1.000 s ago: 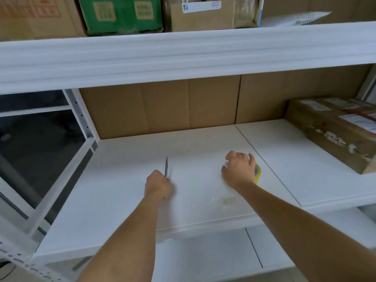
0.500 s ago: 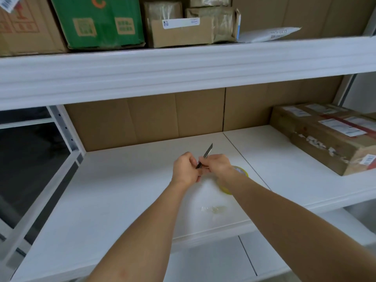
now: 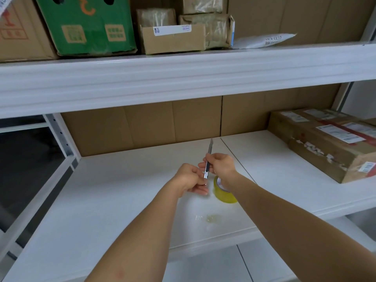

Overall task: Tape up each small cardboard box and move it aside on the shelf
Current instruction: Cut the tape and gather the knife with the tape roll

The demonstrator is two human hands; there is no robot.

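Observation:
Both hands meet above the middle of the white shelf (image 3: pixel 105 200). My right hand (image 3: pixel 222 166) pinches a slim metal utility knife (image 3: pixel 208 164) near its middle, blade pointing up and away. My left hand (image 3: pixel 190 179) holds the knife's lower end with curled fingers. A roll of yellow-clear tape (image 3: pixel 223 192) lies on the shelf just below my right wrist, partly hidden by it. A small open cardboard box (image 3: pixel 173 38) with a white label stands on the upper shelf.
A long brown parcel (image 3: pixel 325 143) with labels lies at the right of the shelf. A crumpled scrap of clear tape (image 3: pixel 212 218) sits near the front edge. A green carton (image 3: pixel 85 25) and wrapped packages (image 3: pixel 205 21) fill the upper shelf. A white upright post (image 3: pixel 61 137) stands left.
My left hand lifted the knife from the shelf and brought it to the right hand. The right hand left the tape roll and now pinches the knife. The view tilted up.

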